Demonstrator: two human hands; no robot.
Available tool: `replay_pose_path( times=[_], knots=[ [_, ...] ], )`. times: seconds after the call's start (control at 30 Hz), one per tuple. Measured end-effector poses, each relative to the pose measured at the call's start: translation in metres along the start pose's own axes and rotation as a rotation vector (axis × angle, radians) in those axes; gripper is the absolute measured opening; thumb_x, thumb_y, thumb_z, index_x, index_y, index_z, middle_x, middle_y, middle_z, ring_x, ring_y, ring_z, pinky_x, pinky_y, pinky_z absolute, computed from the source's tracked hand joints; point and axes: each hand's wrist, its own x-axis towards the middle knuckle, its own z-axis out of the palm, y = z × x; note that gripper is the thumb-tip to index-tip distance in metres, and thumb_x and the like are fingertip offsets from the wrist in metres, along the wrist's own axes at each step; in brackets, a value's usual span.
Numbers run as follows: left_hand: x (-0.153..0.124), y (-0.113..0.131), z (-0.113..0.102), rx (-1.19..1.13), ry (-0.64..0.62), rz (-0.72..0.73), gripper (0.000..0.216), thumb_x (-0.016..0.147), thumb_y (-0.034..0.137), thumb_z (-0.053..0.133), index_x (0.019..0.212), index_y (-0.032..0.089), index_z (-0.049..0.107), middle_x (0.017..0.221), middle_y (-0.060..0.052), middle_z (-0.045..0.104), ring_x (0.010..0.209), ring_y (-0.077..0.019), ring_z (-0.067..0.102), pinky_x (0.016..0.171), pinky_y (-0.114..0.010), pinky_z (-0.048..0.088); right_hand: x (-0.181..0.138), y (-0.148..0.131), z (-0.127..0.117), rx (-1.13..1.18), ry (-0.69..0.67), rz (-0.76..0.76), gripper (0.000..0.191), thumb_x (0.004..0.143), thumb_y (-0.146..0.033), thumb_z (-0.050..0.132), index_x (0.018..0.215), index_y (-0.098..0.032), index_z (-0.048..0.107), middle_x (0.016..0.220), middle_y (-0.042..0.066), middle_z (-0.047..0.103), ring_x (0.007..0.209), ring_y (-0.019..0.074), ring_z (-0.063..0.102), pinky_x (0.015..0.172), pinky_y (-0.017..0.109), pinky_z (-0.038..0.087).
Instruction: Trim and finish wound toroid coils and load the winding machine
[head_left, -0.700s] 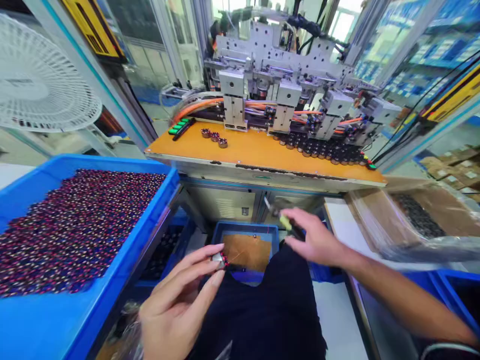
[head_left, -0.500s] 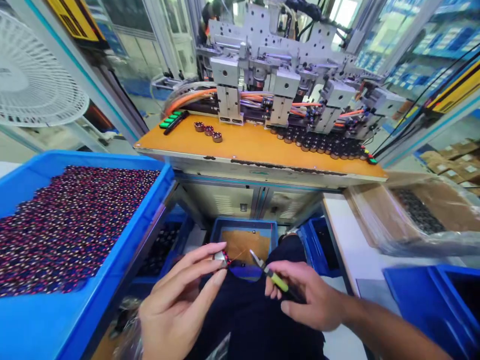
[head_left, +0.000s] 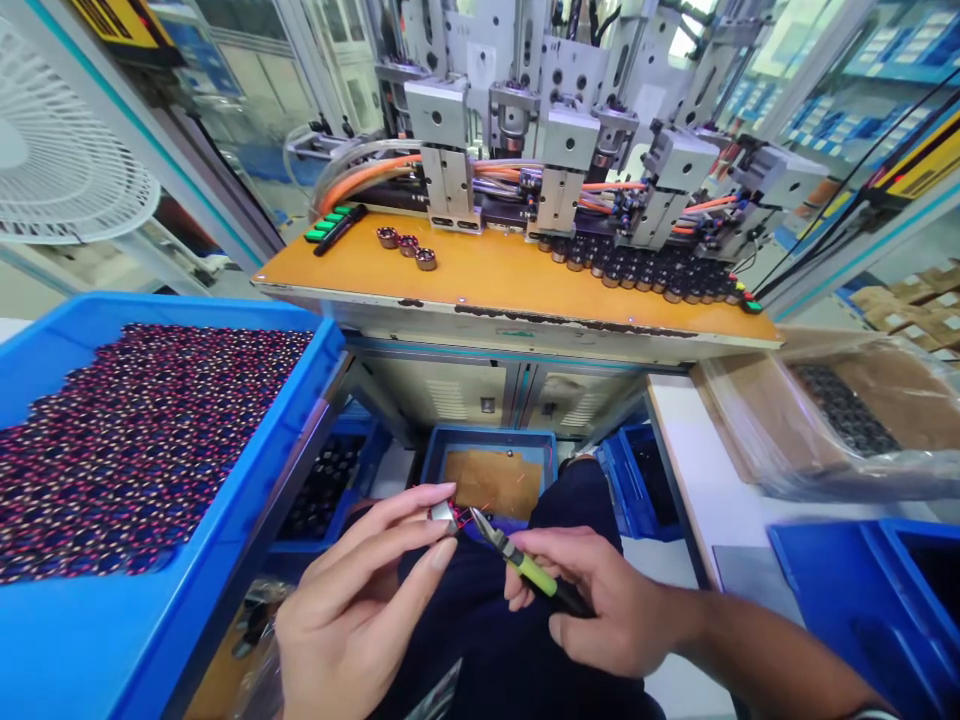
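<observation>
Up come the pliers (head_left: 534, 573), carried in the right hand (head_left: 611, 600) from well clear of the left hand (head_left: 352, 620) to just beside it, while that left hand has barely stirred!

Biggest on show, the metal machine (head_left: 574, 135) spans the back, orange hoses (head_left: 375, 183) threading behind its blocks. Below it runs the orange worktop (head_left: 495, 275). Over at the left, a large blue bin (head_left: 67, 640) carries a broad spread of dark parts flecked with red (head_left: 172, 430), and behind it stands a white fan (head_left: 82, 150). Across on the right, a plastic-lined cardboard box (head_left: 911, 385) holds dark pieces. Low in the middle, a blue tray (head_left: 491, 436) with a brown bottom sits beyond the knees.

Now the hands! Right fingers are wrapped round the green-and-black handles, tool pointing at the left fingertips. Left fingers pinch a small silver part (head_left: 441, 512) at their very tips, held out above the lap, the thumb tip close below. Smallest of all, thin red wires (head_left: 465, 516) poke from that part towards the pliers' tips; whether they touch, I cannot tell.
</observation>
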Motion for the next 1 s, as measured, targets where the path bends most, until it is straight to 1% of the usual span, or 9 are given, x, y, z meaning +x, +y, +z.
replay_pose_path(
  times=[0.1,0.27,0.4,0.53,0.73,0.8,0.87,0.93,1.0],
  knots=[
    [0.001,0.0,0.0,0.008,-0.008,0.004,0.032,0.083,0.0,0.069,0.104,0.024,0.073,0.117,0.0,0.074,0.105,-0.0139,0.071,0.092,-0.024,0.06,0.001,0.0,0.0,0.001,0.014,0.003,0.075,0.073,-0.005,0.053,0.146,-0.02,0.045,0.097,0.006,0.063,0.08,0.0124,0.061,0.077,0.031,0.056],
    [0.003,0.0,0.001,0.009,-0.015,-0.005,0.031,0.083,0.001,0.07,0.104,0.024,0.073,0.117,0.0,0.074,0.104,-0.0133,0.072,0.092,-0.023,0.06,0.002,-0.003,0.001,0.003,0.032,0.033,0.07,0.071,-0.004,0.053,0.139,-0.018,0.053,0.09,0.004,0.061,0.073,0.0105,0.057,0.069,0.026,0.052],
    [0.003,0.0,0.001,0.005,-0.019,0.0,0.032,0.082,0.001,0.07,0.104,0.024,0.073,0.117,0.001,0.074,0.103,-0.0127,0.072,0.091,-0.022,0.061,0.002,-0.006,0.001,0.023,0.022,0.086,0.054,0.068,-0.002,0.053,0.12,-0.015,0.062,0.088,0.003,0.06,0.071,0.0097,0.056,0.067,0.024,0.049],
    [0.003,0.0,0.001,0.003,-0.023,-0.001,0.032,0.082,0.001,0.07,0.105,0.024,0.073,0.117,0.0,0.074,0.105,-0.0137,0.071,0.091,-0.024,0.061,0.001,-0.007,0.002,0.029,0.019,0.141,0.036,0.065,-0.002,0.052,0.098,-0.014,0.061,0.08,0.001,0.057,0.066,0.0086,0.053,0.061,0.021,0.045],
    [0.001,-0.003,0.001,-0.001,-0.023,-0.015,0.031,0.082,0.002,0.071,0.103,0.024,0.073,0.116,-0.002,0.074,0.104,-0.0161,0.072,0.091,-0.028,0.062,0.002,-0.01,0.003,-0.087,0.084,0.234,0.021,0.068,-0.004,0.054,0.086,-0.015,0.059,0.073,-0.003,0.05,0.061,0.0062,0.04,0.057,0.02,0.034],
    [0.001,-0.005,0.0,-0.022,-0.035,-0.018,0.031,0.084,0.002,0.069,0.104,0.024,0.072,0.116,-0.003,0.073,0.106,-0.0181,0.071,0.09,-0.031,0.063,0.003,-0.012,0.002,-0.061,0.096,0.285,0.018,0.07,-0.004,0.054,0.085,-0.014,0.058,0.073,-0.003,0.049,0.062,0.0062,0.039,0.056,0.02,0.032],
    [0.002,-0.007,0.0,-0.041,-0.042,0.028,0.031,0.084,-0.001,0.065,0.102,0.024,0.072,0.117,-0.005,0.071,0.106,-0.0191,0.071,0.086,-0.03,0.064,0.002,-0.014,0.0,-0.039,0.108,0.314,0.019,0.072,-0.005,0.055,0.088,-0.014,0.059,0.076,-0.002,0.051,0.064,0.0068,0.042,0.059,0.02,0.035],
    [0.004,-0.008,0.002,-0.064,-0.019,0.091,0.034,0.082,-0.005,0.064,0.101,0.023,0.07,0.117,-0.006,0.067,0.103,-0.0177,0.071,0.083,-0.028,0.064,-0.001,-0.016,-0.003,-0.046,0.116,0.314,0.027,0.074,-0.004,0.055,0.099,-0.013,0.062,0.082,0.001,0.055,0.068,0.0081,0.046,0.064,0.022,0.041],
    [0.005,-0.008,0.004,-0.133,0.033,0.109,0.042,0.076,-0.009,0.067,0.103,0.023,0.067,0.118,-0.004,0.065,0.098,-0.016,0.072,0.082,-0.027,0.065,-0.005,-0.019,-0.004,-0.064,0.103,0.277,0.041,0.074,-0.004,0.054,0.113,-0.014,0.063,0.089,0.003,0.058,0.073,0.0097,0.051,0.069,0.024,0.046]
  ],
)
